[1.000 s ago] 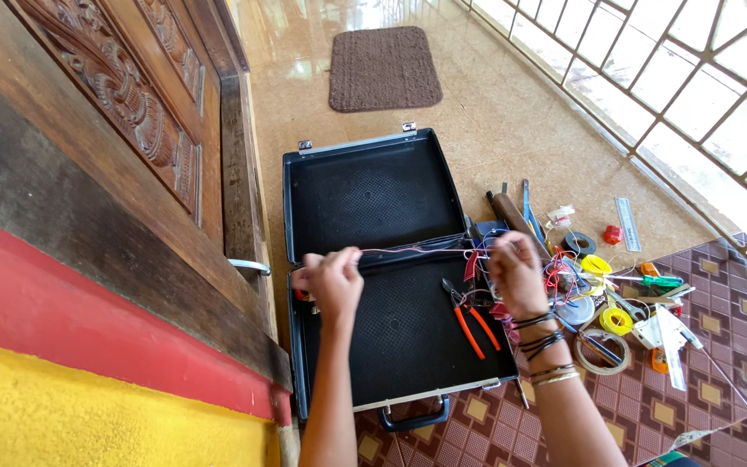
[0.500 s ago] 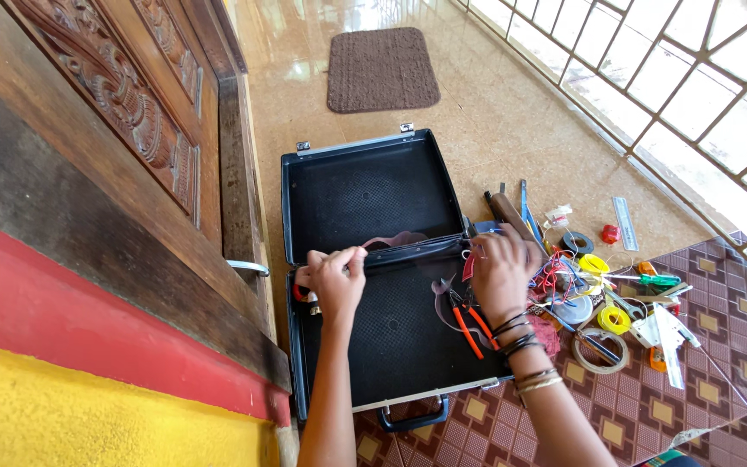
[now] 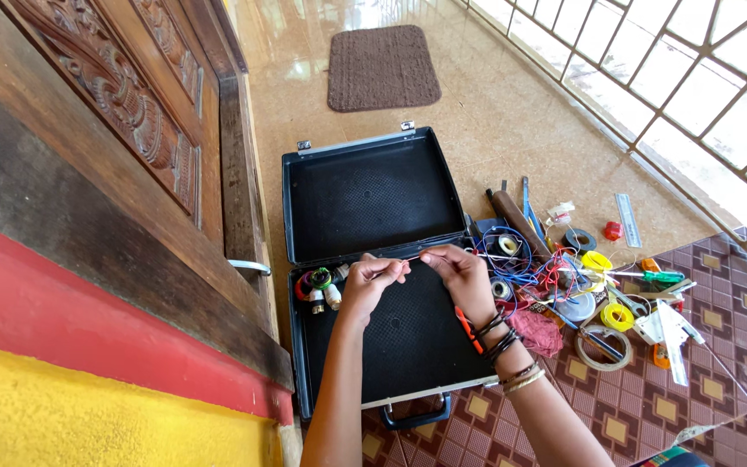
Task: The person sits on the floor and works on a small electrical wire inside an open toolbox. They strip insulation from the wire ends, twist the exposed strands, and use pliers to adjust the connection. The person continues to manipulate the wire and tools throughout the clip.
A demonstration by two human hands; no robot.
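Both hands pinched on a thin red wire (image 3: pixel 414 257), stretched taut between left hand (image 3: pixel 372 281) and right hand (image 3: pixel 458 272), over the open case (image 3: pixel 365 346). Looks mid-job: wire in hand, orange pliers (image 3: pixel 469 331) unused on the foam. Case is hard black shell, dimpled liner. Beyond: tape rolls (image 3: pixel 599 348), wire tangle, glossy tiles, ribbed brown mat (image 3: pixel 382 67).

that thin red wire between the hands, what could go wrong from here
1. The thin red wire is pinched between the left hand and right hand; pulled hard, it might snap or slip.
2. The orange-handled pliers lie in the open black case just under the right wrist, so a lowered arm could catch on them.
3. The tangle of wires and tape rolls beside the case could snag a loose end.
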